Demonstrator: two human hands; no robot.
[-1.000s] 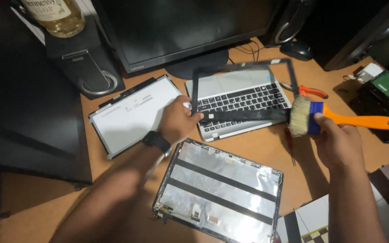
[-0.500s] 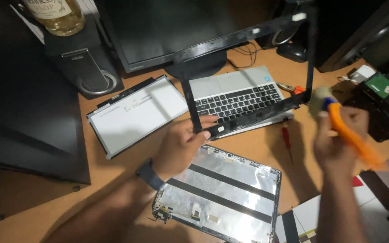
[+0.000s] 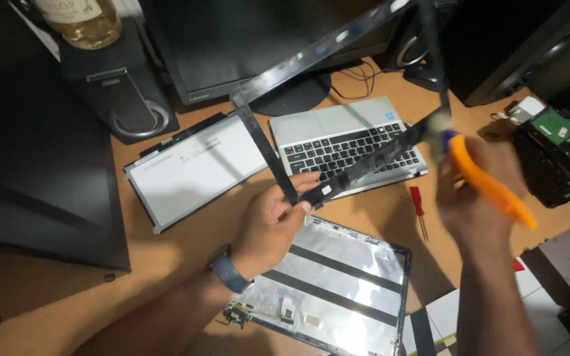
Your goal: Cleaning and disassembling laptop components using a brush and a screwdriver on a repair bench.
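A thin black plastic screen bezel point(image 3: 338, 99) is held raised above the brown bench point(image 3: 186, 250) and the silver laptop keyboard base point(image 3: 348, 142), its lower corner clamped by the left hand point(image 3: 273, 224) fingers. An orange-handled brush point(image 3: 489, 188) is gripped in the closed right hand point(image 3: 479, 198). A white rectangular label point(image 3: 326, 190) is stuck beside the clamped corner.

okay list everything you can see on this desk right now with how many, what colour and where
screen bezel frame: one, black, held up over the desk
brush: one, orange handle, at the frame's lower bar
laptop base: one, silver, centre back
display panel: one, white, left of the base
lid cover: one, silver inside, front centre
screwdriver: one, red, right of the lid cover
monitor: one, black, back
speaker: one, black, back left
bottle: one, amber, on the speaker
circuit board: one, green, right edge
left hand: grips the frame's corner
right hand: holds the brush
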